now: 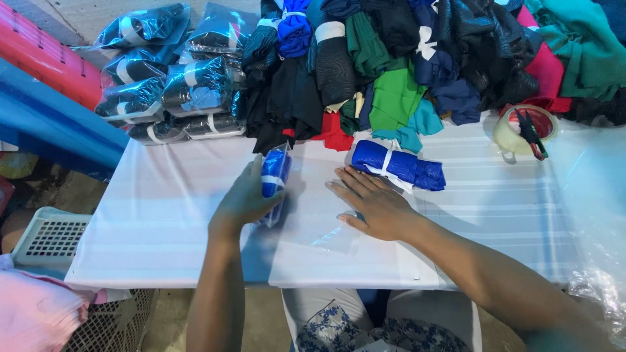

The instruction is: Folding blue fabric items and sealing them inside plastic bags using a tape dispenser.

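Note:
My left hand (242, 199) grips a rolled blue cloth inside a clear plastic bag (275, 176), held upright on the white table (163, 215). My right hand (375, 203) lies flat, fingers spread, on a clear plastic sheet (326, 244) on the table. Just beyond its fingertips lies a second rolled blue cloth (399, 164) tied with a white band, unbagged.
A heap of folded cloths (391, 58) in dark, green, blue and red fills the table's back. Bagged dark rolls (176, 85) are stacked back left. A roll of tape (521, 129) with small snips sits right. A white basket (49, 238) stands on the floor left.

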